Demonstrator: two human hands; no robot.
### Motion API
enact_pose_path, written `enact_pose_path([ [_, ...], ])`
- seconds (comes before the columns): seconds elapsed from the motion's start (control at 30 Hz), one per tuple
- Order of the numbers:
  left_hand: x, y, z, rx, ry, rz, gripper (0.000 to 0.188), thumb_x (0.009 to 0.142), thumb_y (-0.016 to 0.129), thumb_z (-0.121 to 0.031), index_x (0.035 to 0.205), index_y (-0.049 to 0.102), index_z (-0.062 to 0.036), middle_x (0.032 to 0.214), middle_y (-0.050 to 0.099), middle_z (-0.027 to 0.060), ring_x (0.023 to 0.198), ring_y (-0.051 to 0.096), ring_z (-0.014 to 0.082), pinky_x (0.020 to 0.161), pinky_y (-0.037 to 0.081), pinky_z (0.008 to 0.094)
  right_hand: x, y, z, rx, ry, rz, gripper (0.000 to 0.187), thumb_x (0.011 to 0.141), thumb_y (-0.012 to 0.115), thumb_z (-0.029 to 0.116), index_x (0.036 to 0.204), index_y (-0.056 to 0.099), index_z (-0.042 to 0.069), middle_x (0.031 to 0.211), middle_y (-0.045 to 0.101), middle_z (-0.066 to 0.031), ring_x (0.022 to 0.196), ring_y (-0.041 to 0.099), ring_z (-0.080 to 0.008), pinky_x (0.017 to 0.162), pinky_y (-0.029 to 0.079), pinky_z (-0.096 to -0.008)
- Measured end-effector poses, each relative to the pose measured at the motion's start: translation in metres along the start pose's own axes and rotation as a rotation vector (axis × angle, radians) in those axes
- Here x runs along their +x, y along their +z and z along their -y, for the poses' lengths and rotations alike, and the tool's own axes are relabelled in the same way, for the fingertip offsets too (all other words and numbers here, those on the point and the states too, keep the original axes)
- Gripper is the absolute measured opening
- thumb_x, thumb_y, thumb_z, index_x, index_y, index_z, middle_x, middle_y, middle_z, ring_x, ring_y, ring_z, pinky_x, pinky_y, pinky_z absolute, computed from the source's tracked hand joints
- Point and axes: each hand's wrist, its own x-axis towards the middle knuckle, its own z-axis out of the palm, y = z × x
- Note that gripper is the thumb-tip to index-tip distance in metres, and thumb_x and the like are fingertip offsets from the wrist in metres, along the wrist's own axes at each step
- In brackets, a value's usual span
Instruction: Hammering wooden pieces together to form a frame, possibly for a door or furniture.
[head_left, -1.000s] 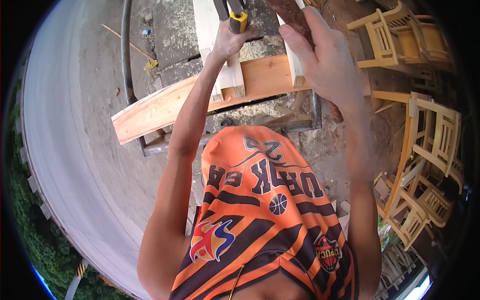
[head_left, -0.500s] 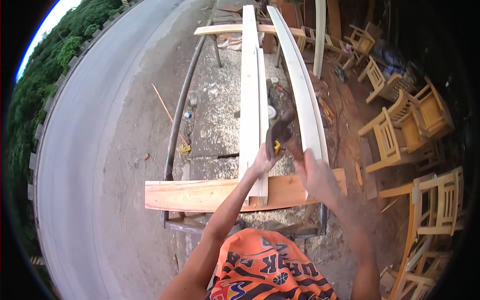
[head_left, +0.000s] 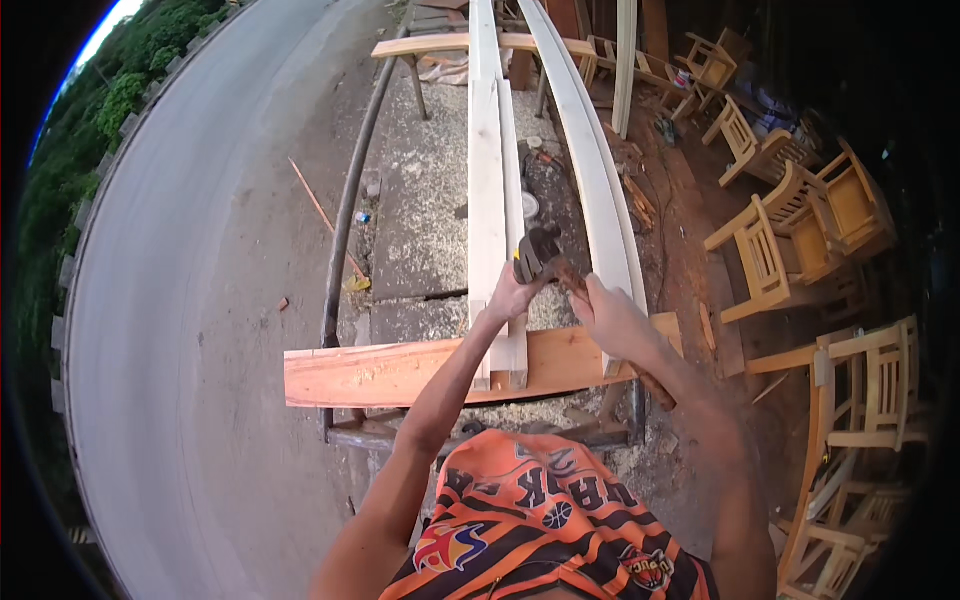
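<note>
My right hand is closed around the brown wooden handle of what looks like a hammer. Its dark head is up against a dark tool with a yellow part, whose kind I cannot make out. That tool is gripped in my left hand, fingers curled round it and partly hidden. Both hands are above a long pale board and a narrower pale strip beside it. To their right runs another pair of long pale boards. A wide reddish plank lies crosswise beneath the near ends.
A metal pipe frame carries the planks, with another crosspiece at the far end. Sawdust covers the concrete. Wooden chairs stand on the right. A road runs along the left.
The dark head and the tool in my left hand have shifted slightly up and left in view. My right hand has turned, showing more handle. The whole view has moved a little.
</note>
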Motion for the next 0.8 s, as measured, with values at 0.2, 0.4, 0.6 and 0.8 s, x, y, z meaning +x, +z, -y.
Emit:
enact_pose_path([
  [0.2,-0.016,-0.041,0.029,0.066,-0.147,-0.120,0.028,0.084,0.066,-0.012,0.062,0.051,-0.0052,0.056,0.048,-0.0021,0.051,0.045,0.0081,0.049,0.037,0.0288,0.026,-0.074,0.072,0.120,-0.159,-0.262,0.031,0.103,0.057,0.029,0.111,0.052,0.000,0.075,0.063,-0.0248,0.075,0.065,-0.0454,0.063,0.049,-0.0455],
  [0.4,0.010,-0.006,0.020,-0.058,-0.054,0.013,0.018,0.087,0.070,-0.016,0.079,0.062,-0.0008,0.066,0.059,0.0021,0.060,0.052,0.0093,0.056,0.044,0.0297,0.015,-0.008,0.020,-0.139,-0.131,-0.223,0.028,0.102,0.057,0.027,0.109,0.053,0.000,0.073,0.068,-0.0186,0.066,0.068,-0.0407,0.056,0.052,-0.0484],
  [0.6,0.006,-0.007,0.038,0.075,-0.123,0.040,0.024,0.085,0.072,-0.018,0.076,0.060,0.0009,0.059,0.056,0.0014,0.056,0.052,0.0113,0.055,0.045,0.0328,0.017,-0.060,0.060,0.001,-0.213,-0.178,0.033,0.102,0.057,0.031,0.109,0.052,-0.001,0.072,0.064,-0.0225,0.066,0.062,-0.0435,0.059,0.047,-0.0499],
  [0.8,-0.003,0.003,0.032,0.004,-0.093,0.018,0.025,0.085,0.074,-0.021,0.077,0.061,-0.0003,0.064,0.058,0.0007,0.060,0.052,0.0091,0.057,0.045,0.0312,0.019,-0.019,0.029,0.024,-0.161,-0.354,0.033,0.103,0.055,0.032,0.113,0.053,0.000,0.078,0.066,-0.0230,0.066,0.062,-0.0433,0.064,0.048,-0.0471],
])
